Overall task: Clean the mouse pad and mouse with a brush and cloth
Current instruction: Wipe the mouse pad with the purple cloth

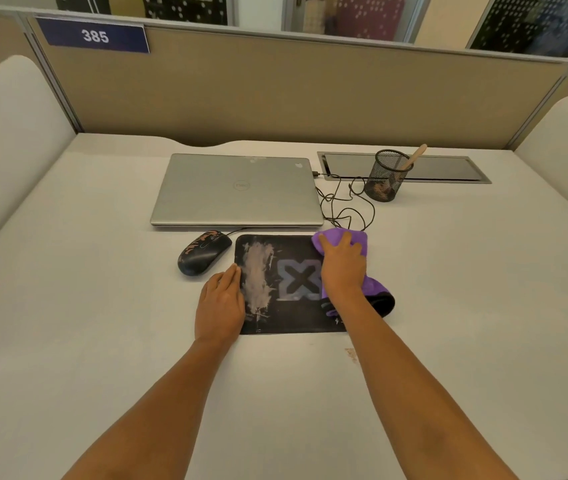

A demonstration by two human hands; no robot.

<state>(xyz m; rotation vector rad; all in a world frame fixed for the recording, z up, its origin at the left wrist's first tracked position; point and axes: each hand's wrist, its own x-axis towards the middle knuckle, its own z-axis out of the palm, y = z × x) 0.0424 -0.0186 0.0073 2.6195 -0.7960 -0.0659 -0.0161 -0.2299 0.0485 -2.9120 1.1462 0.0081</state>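
A black mouse pad point(286, 317) with a grey X logo lies on the desk, with a pale dusty smear down its left part. My right hand point(343, 268) presses a purple cloth point(341, 237) flat onto the pad's right side. My left hand point(222, 301) lies flat on the pad's left edge, fingers together, holding nothing. A black wired mouse point(203, 252) with reddish smudges sits just left of the pad's far corner. The brush's wooden handle point(414, 157) sticks out of a black mesh cup point(386, 176) at the back right.
A closed silver laptop point(237, 190) lies behind the pad, its cable point(345, 209) looping toward the cup. A recessed cable tray point(449, 168) runs along the back right. A beige partition point(275, 95) closes the rear; a small reddish stain point(351, 353) marks the desk.
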